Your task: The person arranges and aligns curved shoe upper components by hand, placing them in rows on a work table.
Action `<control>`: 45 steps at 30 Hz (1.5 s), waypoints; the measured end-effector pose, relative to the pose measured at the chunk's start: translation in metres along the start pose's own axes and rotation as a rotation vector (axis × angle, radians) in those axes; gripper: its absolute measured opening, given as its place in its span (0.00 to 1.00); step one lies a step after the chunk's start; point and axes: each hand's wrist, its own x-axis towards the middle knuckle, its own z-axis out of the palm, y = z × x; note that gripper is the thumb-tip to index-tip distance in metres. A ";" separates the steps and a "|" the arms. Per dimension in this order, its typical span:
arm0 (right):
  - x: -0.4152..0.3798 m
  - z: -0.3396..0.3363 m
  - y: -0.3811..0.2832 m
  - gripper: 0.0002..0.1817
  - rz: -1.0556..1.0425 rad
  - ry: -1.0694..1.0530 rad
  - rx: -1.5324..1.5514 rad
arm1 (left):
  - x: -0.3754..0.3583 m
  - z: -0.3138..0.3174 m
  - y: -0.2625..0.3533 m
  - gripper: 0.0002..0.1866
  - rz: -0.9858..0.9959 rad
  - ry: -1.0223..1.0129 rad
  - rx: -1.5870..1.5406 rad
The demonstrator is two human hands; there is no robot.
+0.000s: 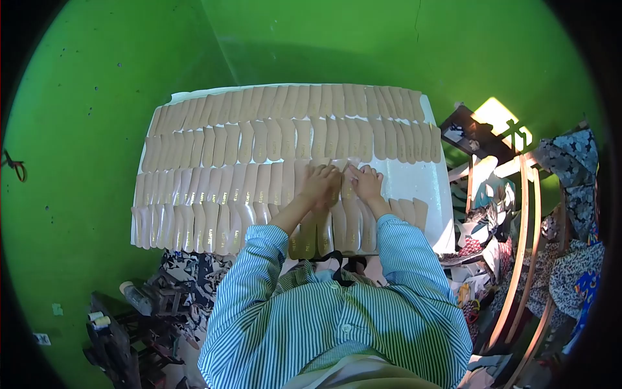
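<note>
At the white tabletop's (414, 185) near half, my left hand (321, 185) and right hand (367, 182) meet over a tan insole (348, 187), fingers curled—whether pinching, I cannot tell. It looks light, thin, bendable—best held by its side edges.

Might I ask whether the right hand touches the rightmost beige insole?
Apart: the head view shows bare white surface between the right hand and that insole.

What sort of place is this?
Probably a small shoemaking workshop: rows of beige, insole-shaped pieces cover much of a white board, patterned cloth lies heaped at right, and what look like thread spools sit at left.
</note>
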 end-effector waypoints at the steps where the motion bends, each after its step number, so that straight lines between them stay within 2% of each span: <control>1: -0.002 0.001 -0.002 0.21 0.015 0.007 0.008 | 0.002 0.005 0.001 0.26 0.065 0.006 0.033; 3: -0.005 0.003 -0.006 0.20 0.039 0.032 0.028 | 0.004 0.004 0.007 0.26 0.150 0.002 0.062; 5: -0.007 0.005 -0.008 0.19 0.061 0.062 0.043 | 0.003 -0.014 0.022 0.26 0.084 -0.204 0.105; 6: -0.007 0.006 -0.009 0.19 0.065 0.070 0.043 | 0.003 -0.011 0.019 0.26 0.096 -0.210 0.105; 8: -0.006 0.006 -0.010 0.18 0.074 0.079 0.044 | 0.004 -0.008 0.010 0.27 0.114 -0.164 -0.020; 12: -0.008 0.006 -0.014 0.15 0.112 0.097 0.072 | 0.001 -0.006 -0.013 0.27 0.085 -0.046 -0.019; 15: -0.007 0.004 -0.015 0.14 0.127 0.095 0.072 | -0.003 -0.012 -0.036 0.27 -0.031 0.029 -0.037; 20: -0.006 0.002 -0.015 0.14 0.187 0.056 0.123 | -0.018 -0.023 -0.063 0.23 -0.075 0.145 0.000; 23: -0.012 0.001 -0.015 0.15 0.169 0.126 0.177 | -0.025 -0.018 -0.082 0.21 -0.068 0.154 0.004; 26: -0.019 -0.006 -0.018 0.15 0.123 0.083 0.176 | -0.036 -0.026 -0.089 0.22 -0.102 0.136 -0.011; 28: -0.021 -0.013 -0.020 0.14 0.179 -0.052 0.161 | -0.041 -0.032 -0.092 0.21 -0.121 0.134 -0.011; 34: -0.022 -0.005 -0.009 0.16 0.192 -0.029 0.285 | -0.048 -0.032 -0.097 0.19 -0.147 0.145 -0.001; 45: -0.024 -0.013 -0.011 0.16 0.129 -0.046 0.225 | -0.053 -0.046 -0.100 0.22 -0.208 0.095 -0.001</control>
